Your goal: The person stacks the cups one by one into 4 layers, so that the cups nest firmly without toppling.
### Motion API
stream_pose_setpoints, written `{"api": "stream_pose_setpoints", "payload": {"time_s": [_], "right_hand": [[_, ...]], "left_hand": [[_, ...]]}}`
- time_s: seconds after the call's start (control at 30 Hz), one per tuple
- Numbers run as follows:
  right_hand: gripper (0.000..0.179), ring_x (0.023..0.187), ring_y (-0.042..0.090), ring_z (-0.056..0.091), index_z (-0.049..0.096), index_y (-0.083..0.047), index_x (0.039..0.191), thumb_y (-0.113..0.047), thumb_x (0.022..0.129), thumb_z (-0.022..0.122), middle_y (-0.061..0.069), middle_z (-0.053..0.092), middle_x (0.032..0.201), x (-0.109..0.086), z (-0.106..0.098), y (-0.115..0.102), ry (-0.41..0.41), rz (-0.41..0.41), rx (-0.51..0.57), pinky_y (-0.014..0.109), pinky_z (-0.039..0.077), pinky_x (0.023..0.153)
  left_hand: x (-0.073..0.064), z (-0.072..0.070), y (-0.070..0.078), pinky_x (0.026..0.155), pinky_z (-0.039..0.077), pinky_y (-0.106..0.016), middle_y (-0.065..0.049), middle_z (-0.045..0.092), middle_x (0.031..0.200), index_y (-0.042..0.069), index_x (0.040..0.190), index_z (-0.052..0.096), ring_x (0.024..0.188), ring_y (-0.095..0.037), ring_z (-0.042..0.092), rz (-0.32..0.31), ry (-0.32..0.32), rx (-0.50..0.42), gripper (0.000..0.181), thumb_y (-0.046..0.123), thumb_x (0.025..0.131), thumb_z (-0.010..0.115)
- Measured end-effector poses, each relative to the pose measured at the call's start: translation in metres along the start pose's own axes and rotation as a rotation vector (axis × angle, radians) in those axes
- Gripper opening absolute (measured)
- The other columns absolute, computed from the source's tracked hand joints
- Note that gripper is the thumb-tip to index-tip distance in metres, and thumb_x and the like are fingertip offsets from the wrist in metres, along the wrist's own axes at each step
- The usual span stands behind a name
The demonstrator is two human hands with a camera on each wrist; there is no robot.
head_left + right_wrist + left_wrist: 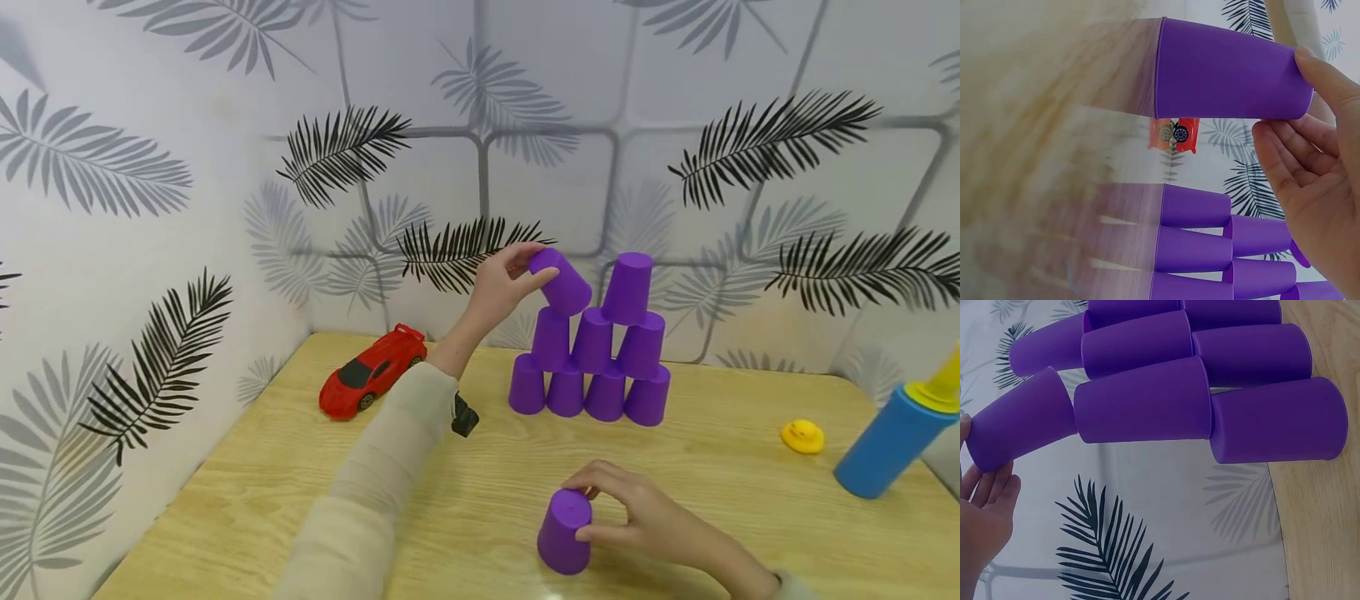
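Note:
My left hand (504, 283) pinches an upside-down purple cup (564, 285) by its narrow base. This cup leans, with its wide rim low and close over the left cup (551, 340) in the second row of a stack. Seen from the left wrist, the tilted cup (1022, 422) has its rim right at the base of that second-row cup (1141, 403). The stack has several cups at the bottom, and one cup (628, 287) on top at the right. Nearer the front, my right hand (645, 512) grips another upside-down cup (562, 533) near its base, thumb on one side, fingers on the other.
A red toy car (371, 372) is left of the stack, with my left forearm passing in front. A small black object (464, 416) shows beside that sleeve. To the right are a yellow rubber duck (802, 436) and a blue cylinder with a yellow top (888, 446). Patterned wall coverings (555, 167) border the table.

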State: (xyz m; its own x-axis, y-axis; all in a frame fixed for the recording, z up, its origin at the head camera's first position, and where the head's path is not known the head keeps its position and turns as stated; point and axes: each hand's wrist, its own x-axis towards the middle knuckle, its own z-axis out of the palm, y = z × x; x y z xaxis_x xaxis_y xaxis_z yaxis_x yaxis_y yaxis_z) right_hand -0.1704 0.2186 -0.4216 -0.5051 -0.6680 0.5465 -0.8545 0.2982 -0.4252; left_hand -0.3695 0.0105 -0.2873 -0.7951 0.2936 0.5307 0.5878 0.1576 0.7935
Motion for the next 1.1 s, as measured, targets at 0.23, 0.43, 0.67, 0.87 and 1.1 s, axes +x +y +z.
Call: {"api": "stream_pose_setpoints", "payload": {"time_s": [0.23, 0.43, 0.67, 0.87, 1.1], "right_hand": [[0.041, 0.094, 0.007, 0.062, 0.060, -0.012, 0.121, -0.018, 0.084, 0.076, 0.000, 0.065, 0.110, 0.001, -0.003, -0.003, -0.010, 0.006, -0.007, 0.025, 0.058, 0.078], [0.040, 0.095, 0.007, 0.061, 0.060, -0.014, 0.122, -0.019, 0.086, 0.075, -0.001, 0.065, 0.111, 0.000, -0.002, -0.002, -0.029, 0.030, 0.009, 0.026, 0.058, 0.078], [0.038, 0.095, 0.006, 0.061, 0.060, -0.014, 0.122, -0.019, 0.087, 0.074, -0.001, 0.065, 0.112, 0.000, -0.003, -0.003, -0.030, 0.033, 0.012, 0.027, 0.058, 0.079], [0.037, 0.095, 0.006, 0.061, 0.060, -0.014, 0.121, -0.020, 0.088, 0.073, -0.002, 0.064, 0.111, 0.000, -0.003, -0.003, -0.039, 0.052, 0.011, 0.027, 0.058, 0.079], [0.035, 0.095, 0.004, 0.060, 0.061, -0.016, 0.121, -0.023, 0.088, 0.073, -0.005, 0.064, 0.111, -0.002, -0.002, -0.002, -0.050, 0.088, 0.007, 0.027, 0.058, 0.080]], "left_hand": [[0.011, 0.008, 0.003, 0.102, 0.051, -0.021, -0.012, 0.065, 0.126, 0.006, 0.132, 0.060, 0.117, -0.022, 0.064, 0.007, -0.065, 0.124, 0.047, 0.024, 0.089, 0.073], [0.019, 0.015, 0.008, 0.102, 0.052, -0.026, -0.010, 0.063, 0.132, 0.008, 0.133, 0.060, 0.122, -0.021, 0.063, 0.001, -0.107, 0.207, 0.050, 0.028, 0.090, 0.072], [0.027, 0.023, 0.010, 0.104, 0.052, -0.035, -0.009, 0.064, 0.131, 0.010, 0.133, 0.060, 0.122, -0.021, 0.062, -0.002, -0.147, 0.256, 0.050, 0.032, 0.090, 0.071], [0.028, 0.027, 0.011, 0.104, 0.052, -0.032, -0.009, 0.063, 0.132, 0.009, 0.134, 0.059, 0.123, -0.021, 0.062, -0.005, -0.148, 0.279, 0.051, 0.033, 0.091, 0.070], [0.030, 0.031, 0.010, 0.104, 0.051, -0.028, -0.009, 0.063, 0.132, 0.009, 0.135, 0.059, 0.123, -0.021, 0.062, -0.005, -0.149, 0.276, 0.051, 0.033, 0.091, 0.070]]}}
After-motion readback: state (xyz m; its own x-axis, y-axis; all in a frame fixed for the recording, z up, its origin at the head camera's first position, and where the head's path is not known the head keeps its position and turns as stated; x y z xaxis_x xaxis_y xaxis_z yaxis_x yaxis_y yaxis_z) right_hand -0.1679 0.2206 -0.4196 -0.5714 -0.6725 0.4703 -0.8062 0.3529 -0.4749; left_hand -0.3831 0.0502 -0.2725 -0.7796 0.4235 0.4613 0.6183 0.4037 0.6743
